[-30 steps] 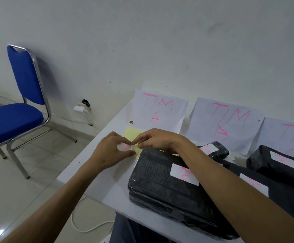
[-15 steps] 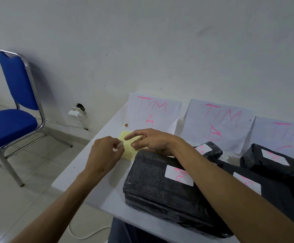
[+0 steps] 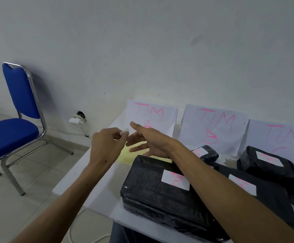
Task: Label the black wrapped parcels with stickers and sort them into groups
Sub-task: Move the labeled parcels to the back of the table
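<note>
Head view | left hand (image 3: 106, 146) pinches white sticker (image 3: 124, 132) above bench (image 3: 99, 190) left edge | right hand (image 3: 148, 142) beside it, fingers straight, holding nothing | black parcel (image 3: 156, 193) at front edge, long axis toward far-left corner

Blue padded chair (image 3: 11, 120) with chrome frame stood on the tiled floor (image 3: 37, 172), left of the white table (image 3: 97, 190). Wall socket with white plug (image 3: 78, 118) sat low on the grey wall (image 3: 142, 41) (cable detail unclear). White cord (image 3: 79, 230) lay on the floor.
</note>
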The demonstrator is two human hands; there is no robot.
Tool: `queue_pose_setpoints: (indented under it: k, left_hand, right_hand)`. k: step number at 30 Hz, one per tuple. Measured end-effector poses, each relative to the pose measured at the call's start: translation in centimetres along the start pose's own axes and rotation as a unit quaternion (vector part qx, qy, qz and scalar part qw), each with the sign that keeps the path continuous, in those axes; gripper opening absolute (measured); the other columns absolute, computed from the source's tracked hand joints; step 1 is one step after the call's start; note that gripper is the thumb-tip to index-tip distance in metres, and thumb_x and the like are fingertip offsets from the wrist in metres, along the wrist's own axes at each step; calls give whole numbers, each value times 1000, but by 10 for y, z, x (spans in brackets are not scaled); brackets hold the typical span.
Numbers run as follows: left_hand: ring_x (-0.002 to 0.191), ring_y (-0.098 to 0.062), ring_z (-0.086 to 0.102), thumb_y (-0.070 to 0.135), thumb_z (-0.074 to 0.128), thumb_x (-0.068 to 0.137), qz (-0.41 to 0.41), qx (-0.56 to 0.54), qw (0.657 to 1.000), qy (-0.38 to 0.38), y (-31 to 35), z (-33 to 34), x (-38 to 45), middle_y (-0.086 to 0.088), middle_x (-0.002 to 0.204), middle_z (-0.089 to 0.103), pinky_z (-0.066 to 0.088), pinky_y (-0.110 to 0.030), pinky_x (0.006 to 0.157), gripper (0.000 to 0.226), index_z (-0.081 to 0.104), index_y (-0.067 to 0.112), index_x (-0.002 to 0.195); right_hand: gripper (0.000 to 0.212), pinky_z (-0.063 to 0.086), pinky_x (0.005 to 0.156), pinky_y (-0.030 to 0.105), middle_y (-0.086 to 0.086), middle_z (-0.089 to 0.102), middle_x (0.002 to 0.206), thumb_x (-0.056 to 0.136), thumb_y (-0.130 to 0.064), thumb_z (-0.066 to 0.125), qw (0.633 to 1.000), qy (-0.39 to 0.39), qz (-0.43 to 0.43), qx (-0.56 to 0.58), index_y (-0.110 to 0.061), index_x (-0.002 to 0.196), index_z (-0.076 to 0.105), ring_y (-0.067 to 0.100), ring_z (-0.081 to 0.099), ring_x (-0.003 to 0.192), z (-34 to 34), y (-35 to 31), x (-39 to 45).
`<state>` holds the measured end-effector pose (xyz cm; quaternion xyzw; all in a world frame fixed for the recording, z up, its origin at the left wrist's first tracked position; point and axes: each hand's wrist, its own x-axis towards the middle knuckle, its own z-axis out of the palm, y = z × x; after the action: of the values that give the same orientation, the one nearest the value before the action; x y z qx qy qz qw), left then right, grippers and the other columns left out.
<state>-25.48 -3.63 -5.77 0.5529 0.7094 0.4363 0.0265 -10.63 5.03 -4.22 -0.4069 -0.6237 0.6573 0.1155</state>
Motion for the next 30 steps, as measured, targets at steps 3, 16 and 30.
queue_pose_setpoints:
  k: [3,16,30]
  left_hand:
    - [75,-4,71,44,63,95,36,14,999,3,14,2,2,8,85,78,60,-30,77,28,80,22,90]
    - [90,-12,73,30,74,89,1,-208,966,-152,87,7,16,9,96,77,61,-42,90,13,79,25,100]
    - [71,-16,76,11,80,81,45,-282,933,-220,221,73,-14,-3,73,77,64,-37,76,17,76,18,96]
  right_hand:
    - [58,41,106,57,3,77,110,91,-70,55,999,7,-26,22,-18,97,77,23,73,108,-8,-9,-8]
    - [17,59,96,46,8,71,98,100,-15,63,987,97,-121,50,-3,109,72,20,71,89,-68,-13,-78]
    - [9,58,77,29,9,69,90,92,-3,71,957,237,-141,92,-2,100,76,16,65,73,-155,38,-217]
